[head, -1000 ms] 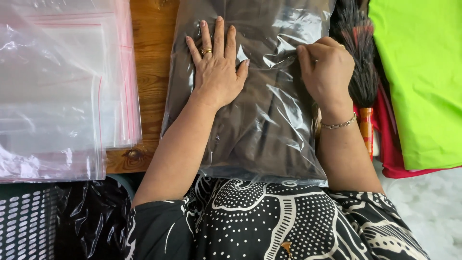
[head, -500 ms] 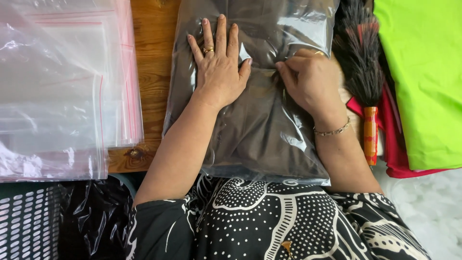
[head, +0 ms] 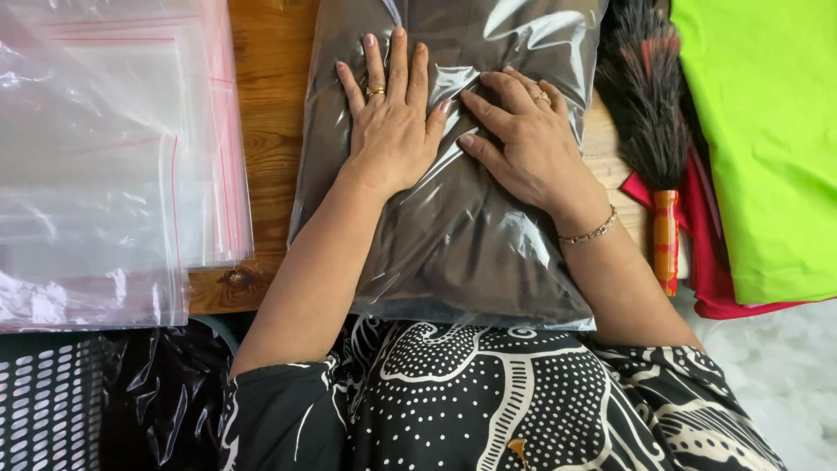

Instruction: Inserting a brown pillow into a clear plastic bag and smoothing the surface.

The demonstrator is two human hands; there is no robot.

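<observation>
Both hands lay flat on a clear plastic bag holding a folded dark brown garment. The bag rested on the wooden table, its near edge at the person's lap.

Left hand: palm down, fingers straight and slightly spread, pressed on the upper middle of the bag; nothing gripped.

Right hand: palm down, fingers extended and splayed, just right of the left hand, thumb tips near each other; nothing gripped. The film was creased between the two hands.

Left of the bag: a stack of empty clear bags with red seal lines. Right of the bag: a feather duster with an orange handle, lying beside lime-green cloth over red cloth.
</observation>
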